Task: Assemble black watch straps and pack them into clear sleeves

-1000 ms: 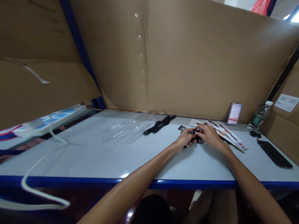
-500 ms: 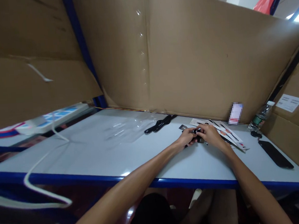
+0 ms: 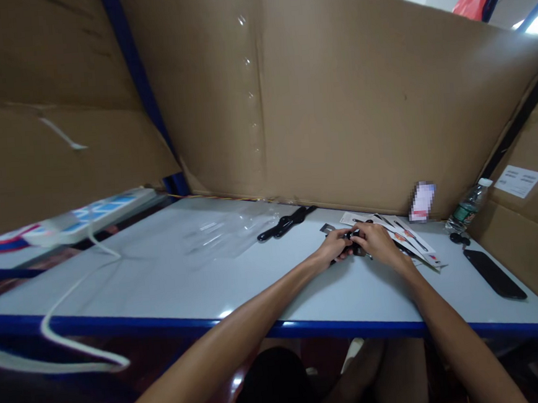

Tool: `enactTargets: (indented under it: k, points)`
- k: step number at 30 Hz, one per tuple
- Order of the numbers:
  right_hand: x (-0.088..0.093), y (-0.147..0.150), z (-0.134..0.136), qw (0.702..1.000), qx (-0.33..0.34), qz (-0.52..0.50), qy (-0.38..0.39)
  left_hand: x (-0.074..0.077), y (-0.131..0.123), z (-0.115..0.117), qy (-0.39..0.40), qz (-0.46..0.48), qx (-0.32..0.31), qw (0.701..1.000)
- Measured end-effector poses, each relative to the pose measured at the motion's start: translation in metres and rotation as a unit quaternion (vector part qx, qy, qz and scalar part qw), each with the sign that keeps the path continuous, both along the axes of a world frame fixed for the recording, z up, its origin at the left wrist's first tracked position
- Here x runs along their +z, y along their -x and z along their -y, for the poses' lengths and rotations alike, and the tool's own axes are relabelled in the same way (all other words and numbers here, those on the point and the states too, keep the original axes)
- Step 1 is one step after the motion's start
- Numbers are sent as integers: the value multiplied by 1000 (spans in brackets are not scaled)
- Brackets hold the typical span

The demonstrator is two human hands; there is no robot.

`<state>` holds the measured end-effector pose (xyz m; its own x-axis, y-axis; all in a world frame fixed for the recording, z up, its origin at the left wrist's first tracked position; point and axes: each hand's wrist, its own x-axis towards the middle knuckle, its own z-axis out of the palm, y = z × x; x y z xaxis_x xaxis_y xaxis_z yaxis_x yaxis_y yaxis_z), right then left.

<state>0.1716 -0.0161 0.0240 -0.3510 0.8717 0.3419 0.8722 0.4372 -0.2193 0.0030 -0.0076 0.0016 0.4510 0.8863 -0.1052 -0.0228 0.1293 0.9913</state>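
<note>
While forearms [image 3: 254, 317] converge, left hand [image 3: 334, 248] and right hand [image 3: 373, 239] grip small black object [image 3: 358, 251].

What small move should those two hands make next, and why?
Perhaps the right hand should tilt the small black object slightly while the left hand steadies it: both hands' fingers meet around it and hide much of it, leaving its full shape unclear, so tilting might show more.

Workshop, apparently: blue-edged bench [image 3: 163, 278] across lower frame, cardboard panel [image 3: 359, 107] behind, blue upright [image 3: 133, 66] upper left, power strip [image 3: 106, 212] at left.
</note>
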Motion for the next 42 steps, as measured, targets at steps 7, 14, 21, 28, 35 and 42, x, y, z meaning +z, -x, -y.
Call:
enactTargets:
  k: [7, 14, 21, 28, 35, 42]
  points:
    - [0, 0, 0, 1000, -1, 22, -9, 0, 1, 0, 1, 5, -10, 1000]
    - [2, 0, 4, 998, -10, 56, -17, 1, 1, 1, -3, -11, -9, 1000]
    - [1, 2, 4, 998, -9, 49, -26, 2, 1, 1, -2, 3, -12, 1000]
    - [0, 4, 0, 993, -80, -48, -73, 1, -1, 0, -20, 50, 34, 998]
    - [-5, 8, -2, 989, -124, -61, -57, 0, -2, 1, -37, 55, 35, 997]
    - [-7, 11, -3, 987, -108, -102, -62, -2, -5, 0, -60, 71, 62, 994]
